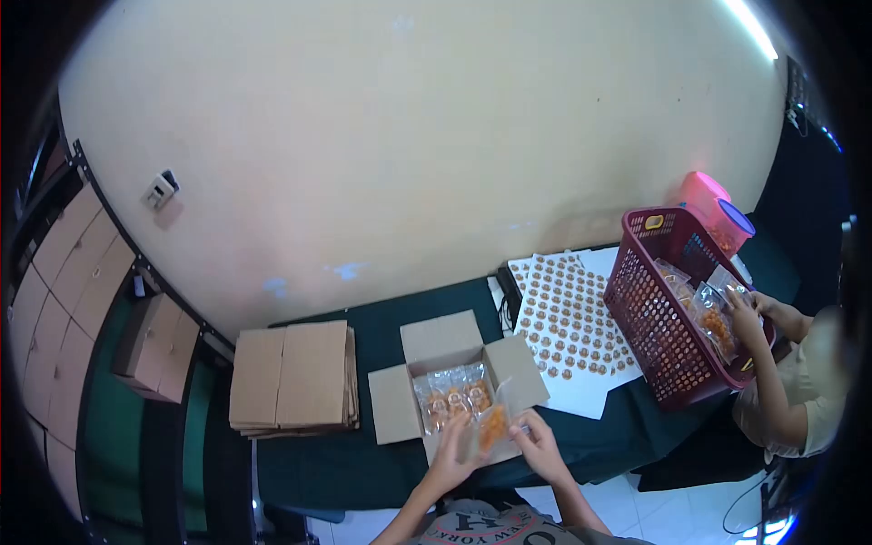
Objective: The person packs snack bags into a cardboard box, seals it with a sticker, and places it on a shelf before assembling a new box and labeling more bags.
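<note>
Left hand [451,445]: closed on snack packet [491,427].
Right hand [536,438]: pinching the same packet.
Technique: lay it flat beside packets in open carton [454,389].

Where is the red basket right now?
In the head view, the red basket stands at the table's right end, beside the sticker sheets, with another person's hand inside.

Open box [454,386] between flat cartons [292,377] left, basket [654,318] right.
</note>
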The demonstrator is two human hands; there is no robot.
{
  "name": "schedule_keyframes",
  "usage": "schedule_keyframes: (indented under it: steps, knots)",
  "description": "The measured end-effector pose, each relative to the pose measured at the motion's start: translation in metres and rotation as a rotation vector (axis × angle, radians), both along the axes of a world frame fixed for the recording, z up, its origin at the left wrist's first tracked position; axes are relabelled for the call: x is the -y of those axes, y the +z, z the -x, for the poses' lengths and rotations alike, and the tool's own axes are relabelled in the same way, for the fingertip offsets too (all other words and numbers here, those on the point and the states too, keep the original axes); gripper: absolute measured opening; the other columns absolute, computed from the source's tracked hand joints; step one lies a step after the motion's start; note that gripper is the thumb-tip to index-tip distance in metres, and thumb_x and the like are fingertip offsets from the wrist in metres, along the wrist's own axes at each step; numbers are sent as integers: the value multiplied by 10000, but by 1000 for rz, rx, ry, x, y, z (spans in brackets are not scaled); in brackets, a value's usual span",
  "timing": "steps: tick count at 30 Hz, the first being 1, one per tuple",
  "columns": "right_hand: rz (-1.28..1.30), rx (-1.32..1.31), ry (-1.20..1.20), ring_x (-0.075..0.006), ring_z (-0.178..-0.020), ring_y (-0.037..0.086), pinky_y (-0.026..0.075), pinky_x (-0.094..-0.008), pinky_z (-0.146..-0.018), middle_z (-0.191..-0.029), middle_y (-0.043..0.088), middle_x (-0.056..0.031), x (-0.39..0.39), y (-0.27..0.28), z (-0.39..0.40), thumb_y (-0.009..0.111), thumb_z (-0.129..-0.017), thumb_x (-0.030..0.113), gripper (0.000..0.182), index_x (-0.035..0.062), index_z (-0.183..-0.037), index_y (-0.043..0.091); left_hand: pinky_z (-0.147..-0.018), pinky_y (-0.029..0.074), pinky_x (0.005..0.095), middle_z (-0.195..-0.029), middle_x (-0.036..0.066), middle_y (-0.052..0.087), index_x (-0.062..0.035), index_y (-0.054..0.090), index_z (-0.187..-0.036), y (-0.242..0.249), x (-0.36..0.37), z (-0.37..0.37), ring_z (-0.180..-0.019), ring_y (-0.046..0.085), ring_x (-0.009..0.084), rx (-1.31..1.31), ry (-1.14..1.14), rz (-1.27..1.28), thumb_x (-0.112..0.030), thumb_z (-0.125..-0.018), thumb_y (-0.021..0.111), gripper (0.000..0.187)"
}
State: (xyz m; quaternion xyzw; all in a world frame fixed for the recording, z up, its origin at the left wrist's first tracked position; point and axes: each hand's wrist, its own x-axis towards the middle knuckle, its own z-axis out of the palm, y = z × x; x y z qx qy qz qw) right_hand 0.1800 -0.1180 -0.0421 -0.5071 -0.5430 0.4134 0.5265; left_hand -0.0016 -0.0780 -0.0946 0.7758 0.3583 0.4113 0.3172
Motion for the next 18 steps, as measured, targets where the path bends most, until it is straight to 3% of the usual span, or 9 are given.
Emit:
schedule_keyframes:
  steps: [3,5,7,8,10,13,15,17,18]
  knots:
    - [-8,-106,32,-110,-859,488,416,-263,-730,-910,444,-51,7,2,1,489,-886,34,53,-3,-885,527,-1035,270,401,-1337,210,313,-3,301,-1318,5,15,-13,-1280,281,352,17,-46,91,-192,-783,664,674]
    - [71,-311,64,-106,-897,480,405,-250,-772,-912,443,-44,15,19,11,486,-887,29,57,2,-918,524,-998,326,376,-1280,208,400,14,343,-1296,-10,12,-15,-1236,369,324,38,-1,60,-146,-783,649,618]
    - [79,-314,117,-135,-929,485,398,-262,-819,-982,453,-65,16,5,6,580,-843,83,175,5,-986,518,-937,390,345,-1188,210,492,33,400,-1254,-13,9,-15,-1144,481,284,204,45,224,-97,-780,632,543]
    - [-18,-124,73,-156,-940,491,400,-273,-827,-1020,455,-79,13,4,7,643,-796,128,292,9,-1023,504,-864,436,295,-1111,174,557,44,459,-1192,-30,8,-17,-1020,568,218,285,128,313,-132,-854,567,396]
    - [-71,202,-49,-156,-1012,484,379,-299,-877,-1106,464,-86,11,11,8,773,-653,194,616,33,-1144,436,-859,445,295,-1118,154,554,33,451,-1199,-26,5,-18,-1006,573,208,415,109,480,-173,-888,528,381]
    - [-6,284,-149,-206,-997,499,416,-315,-842,-1151,444,-134,7,-16,6,782,-658,256,704,9,-1198,404,-800,499,300,-1115,102,547,-3,409,-1239,-17,3,-13,-962,584,183,578,-7,723,-317,-948,415,427]
    - [16,122,-160,-168,-901,544,448,-301,-787,-1079,525,-127,1,-41,8,755,-705,234,578,-17,-1141,472,-755,531,318,-1094,106,549,-16,368,-1268,-17,6,-13,-946,584,186,659,-63,1050,-360,-945,398,473]
    - [280,-64,44,-114,-775,571,473,-267,-697,-896,608,-83,-6,-69,2,711,-761,201,373,-26,-1014,557,-712,540,309,-1094,106,549,-13,405,-1244,-21,5,-13,-934,589,182,569,-48,1046,-402,-944,370,493]
    - [138,-26,-13,-80,-675,570,473,-234,-619,-725,612,-34,-11,-71,8,672,-798,169,238,-25,-914,600,-700,536,303,-1108,109,545,-6,416,-1239,-28,-1,-9,-944,589,184,463,-64,982,-417,-940,369,510]
